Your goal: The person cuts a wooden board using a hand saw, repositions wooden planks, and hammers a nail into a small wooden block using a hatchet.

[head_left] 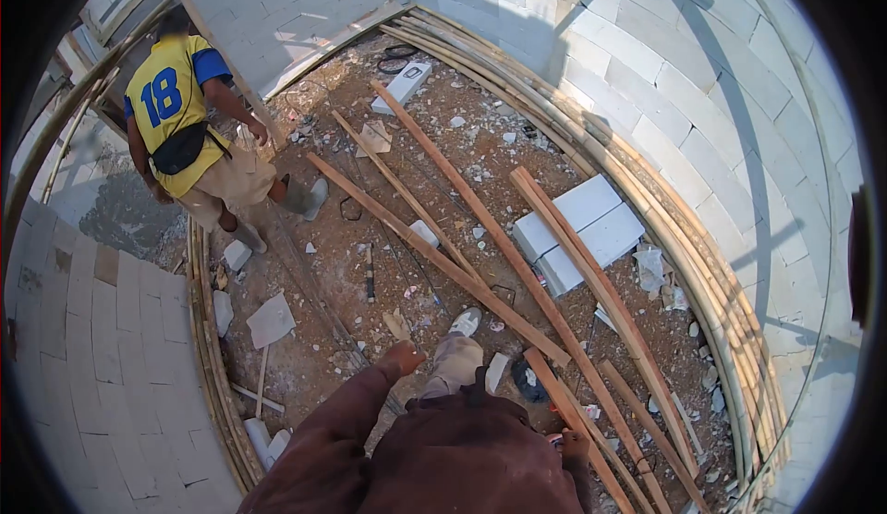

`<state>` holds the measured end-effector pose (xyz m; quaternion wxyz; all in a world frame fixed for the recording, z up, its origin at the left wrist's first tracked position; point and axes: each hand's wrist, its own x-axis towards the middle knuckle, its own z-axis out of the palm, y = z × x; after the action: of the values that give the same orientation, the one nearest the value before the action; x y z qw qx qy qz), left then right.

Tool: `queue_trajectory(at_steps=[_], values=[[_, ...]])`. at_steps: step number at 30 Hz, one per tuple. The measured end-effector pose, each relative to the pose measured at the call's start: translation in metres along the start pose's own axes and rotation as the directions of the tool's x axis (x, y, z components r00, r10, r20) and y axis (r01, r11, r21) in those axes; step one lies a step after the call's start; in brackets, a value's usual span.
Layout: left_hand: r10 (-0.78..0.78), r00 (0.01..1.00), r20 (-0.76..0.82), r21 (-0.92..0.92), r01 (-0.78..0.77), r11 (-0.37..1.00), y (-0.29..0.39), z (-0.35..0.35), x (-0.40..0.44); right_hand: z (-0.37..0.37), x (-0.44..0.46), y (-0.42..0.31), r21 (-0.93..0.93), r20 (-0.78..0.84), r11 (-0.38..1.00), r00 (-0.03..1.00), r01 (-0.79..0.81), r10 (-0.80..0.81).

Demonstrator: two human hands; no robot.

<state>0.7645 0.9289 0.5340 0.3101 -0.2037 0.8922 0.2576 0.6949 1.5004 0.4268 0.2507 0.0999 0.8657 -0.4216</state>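
Observation:
My left hand (403, 359) hangs in front of my body at the lower middle, fingers curled; whatever they may hold is hidden. Just beyond it, a tan scrap (397, 324) lies on the dirt. At the lower right, my right hand (575, 445) is closed around something small, partly red and white, too small to make out. It appears beside a reddish timber (577, 422). One of my shoes (466, 322) shows on the ground near the end of a long wooden beam (434, 257).
Several timbers (480, 204) cross the rubble floor. White blocks (591, 227) lie beneath one beam. Bamboo poles (684, 227) line the right block wall (711, 116). A person in a yellow shirt (171, 98) stands at upper left, near a low block wall (102, 366).

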Motion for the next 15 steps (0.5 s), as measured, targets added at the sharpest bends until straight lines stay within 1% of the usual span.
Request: queue_trajectory(at_steps=[1,2,3,4,5,6,7,8,9,10,11,13,14,15], values=[[-0.149,0.986,-0.076,-0.424,0.104,0.900,0.033,-0.022,-0.004,0.001,-0.004,0.008,-0.156,-0.052,0.979,0.988,0.134,-0.143],[-0.030,0.983,-0.179,-0.499,-0.065,0.864,0.061,-0.035,-0.001,0.003,0.001,0.030,-0.245,-0.041,0.957,0.984,0.158,-0.173],[0.075,0.957,-0.280,-0.556,-0.226,0.800,0.090,-0.046,0.000,0.003,0.005,0.057,-0.332,-0.021,0.927,0.981,0.176,-0.194],[0.180,0.938,-0.297,-0.550,-0.323,0.770,0.129,-0.071,-0.010,-0.001,-0.001,0.075,-0.417,0.009,0.886,0.976,0.200,-0.216],[0.350,0.903,-0.249,-0.462,-0.428,0.777,0.171,-0.101,-0.032,-0.006,-0.013,0.077,-0.322,0.019,0.946,0.999,0.037,-0.033],[0.508,0.841,-0.187,-0.374,-0.539,0.755,0.210,-0.131,-0.057,-0.008,-0.020,0.080,-0.269,0.012,0.962,0.998,-0.054,0.060],[0.658,0.752,-0.049,-0.481,-0.595,0.644,0.242,-0.155,-0.081,-0.009,-0.024,0.079,-0.212,-0.002,0.971,0.994,-0.108,0.110],[0.860,0.511,0.010,-0.550,-0.715,0.431,0.272,-0.180,-0.111,-0.009,-0.029,0.079,-0.152,-0.020,0.977,0.988,-0.152,0.151],[0.980,0.178,0.093,-0.735,-0.651,0.188,0.300,-0.198,-0.136,-0.009,-0.036,0.078,-0.091,-0.042,0.978,0.982,-0.186,0.183],[0.989,-0.034,0.146,-0.832,-0.545,0.104,0.319,-0.207,-0.160,-0.006,-0.040,0.083,-0.021,-0.062,0.975,0.974,-0.220,0.219],[0.953,-0.253,0.164,-0.915,-0.401,0.051,0.334,-0.211,-0.181,-0.004,-0.048,0.077,0.068,-0.085,0.964,0.961,-0.258,0.264],[0.872,-0.480,0.096,-0.929,-0.358,-0.095,0.359,-0.216,-0.209,0.004,-0.070,0.067,0.236,-0.129,0.914,0.921,-0.331,0.366],[0.814,-0.578,0.050,-0.936,-0.312,-0.164,0.368,-0.212,-0.214,0.007,-0.081,0.051,0.243,-0.157,0.898,0.898,-0.367,0.410],[0.787,-0.615,0.048,-0.954,-0.262,-0.147,0.373,-0.204,-0.213,0.003,-0.097,0.005,0.121,-0.233,0.906,0.876,-0.405,0.422]])
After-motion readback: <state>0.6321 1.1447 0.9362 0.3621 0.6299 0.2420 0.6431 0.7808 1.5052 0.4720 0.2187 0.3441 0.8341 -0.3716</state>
